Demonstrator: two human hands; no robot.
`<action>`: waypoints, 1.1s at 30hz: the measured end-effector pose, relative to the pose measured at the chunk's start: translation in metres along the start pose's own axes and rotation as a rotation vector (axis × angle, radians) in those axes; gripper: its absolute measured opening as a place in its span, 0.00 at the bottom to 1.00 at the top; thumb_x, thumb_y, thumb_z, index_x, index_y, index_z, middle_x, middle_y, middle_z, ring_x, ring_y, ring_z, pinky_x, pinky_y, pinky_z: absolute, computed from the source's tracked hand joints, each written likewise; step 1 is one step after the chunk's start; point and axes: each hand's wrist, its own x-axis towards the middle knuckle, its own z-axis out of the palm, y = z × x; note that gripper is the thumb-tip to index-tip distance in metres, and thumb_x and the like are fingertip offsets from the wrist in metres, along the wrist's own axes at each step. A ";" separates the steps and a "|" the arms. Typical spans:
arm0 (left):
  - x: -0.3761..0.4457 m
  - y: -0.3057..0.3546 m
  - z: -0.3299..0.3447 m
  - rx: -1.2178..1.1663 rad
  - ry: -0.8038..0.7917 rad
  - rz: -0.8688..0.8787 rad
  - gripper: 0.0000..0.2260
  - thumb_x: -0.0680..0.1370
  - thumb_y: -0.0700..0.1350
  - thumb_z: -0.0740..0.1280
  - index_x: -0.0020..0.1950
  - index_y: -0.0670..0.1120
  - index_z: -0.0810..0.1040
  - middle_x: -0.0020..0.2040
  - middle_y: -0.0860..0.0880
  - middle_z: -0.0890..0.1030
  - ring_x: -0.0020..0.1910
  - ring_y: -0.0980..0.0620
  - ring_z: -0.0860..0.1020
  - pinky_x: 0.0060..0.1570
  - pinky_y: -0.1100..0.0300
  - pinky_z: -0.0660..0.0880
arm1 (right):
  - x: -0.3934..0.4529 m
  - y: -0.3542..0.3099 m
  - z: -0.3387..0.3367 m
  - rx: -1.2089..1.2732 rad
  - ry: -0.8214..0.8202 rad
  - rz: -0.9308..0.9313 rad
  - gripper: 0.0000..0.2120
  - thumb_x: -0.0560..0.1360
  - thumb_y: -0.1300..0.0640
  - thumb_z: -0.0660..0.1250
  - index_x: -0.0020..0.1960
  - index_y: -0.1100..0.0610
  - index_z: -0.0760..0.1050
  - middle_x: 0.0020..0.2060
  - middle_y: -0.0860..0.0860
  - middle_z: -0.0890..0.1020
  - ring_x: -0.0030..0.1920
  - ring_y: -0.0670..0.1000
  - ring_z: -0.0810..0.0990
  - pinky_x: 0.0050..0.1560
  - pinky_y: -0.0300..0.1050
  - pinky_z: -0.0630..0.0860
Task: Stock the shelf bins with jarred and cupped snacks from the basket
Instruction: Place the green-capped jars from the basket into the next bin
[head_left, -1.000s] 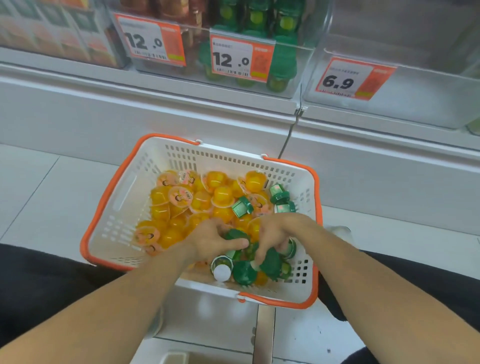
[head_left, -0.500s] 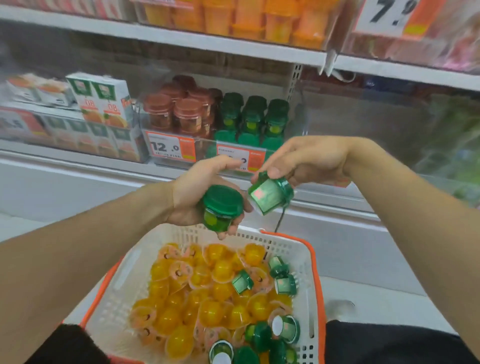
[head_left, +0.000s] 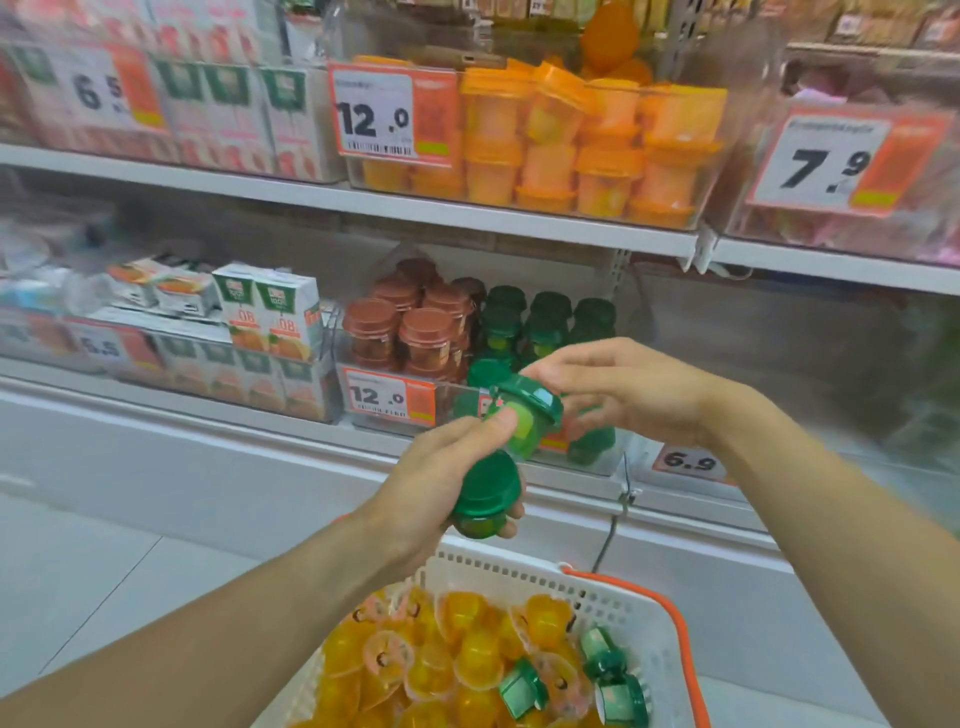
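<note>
glossy plastic jar lid (head_left: 485, 488), perforated plastic basket (head_left: 618, 603)

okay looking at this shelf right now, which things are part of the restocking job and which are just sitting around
Part of the job:
left hand gripping a green-lidded jar
right hand on a second green jar
white basket of yellow cups
bin of green jars

Just sitting around:
brown-lidded jars
juice cartons
orange cups on the upper shelf
price tags
</note>
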 end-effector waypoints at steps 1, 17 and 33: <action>0.000 0.000 -0.002 0.004 0.019 0.010 0.26 0.71 0.59 0.73 0.55 0.38 0.77 0.39 0.36 0.79 0.36 0.41 0.79 0.37 0.50 0.78 | 0.003 -0.003 0.004 -0.023 0.003 -0.008 0.20 0.72 0.45 0.72 0.57 0.59 0.83 0.50 0.55 0.85 0.48 0.55 0.82 0.55 0.51 0.77; 0.019 -0.006 -0.011 -0.188 0.217 -0.195 0.10 0.80 0.45 0.62 0.52 0.39 0.77 0.37 0.39 0.78 0.34 0.42 0.79 0.35 0.51 0.79 | 0.095 0.018 0.009 -0.467 0.611 -0.156 0.05 0.68 0.51 0.79 0.43 0.51 0.87 0.59 0.50 0.83 0.50 0.47 0.82 0.48 0.40 0.78; 0.030 -0.011 -0.007 -0.303 0.195 -0.234 0.14 0.80 0.46 0.59 0.56 0.37 0.77 0.42 0.37 0.79 0.38 0.40 0.79 0.39 0.48 0.80 | 0.113 0.015 0.020 -0.766 0.686 -0.231 0.09 0.77 0.51 0.71 0.50 0.54 0.86 0.46 0.43 0.80 0.45 0.43 0.73 0.53 0.44 0.75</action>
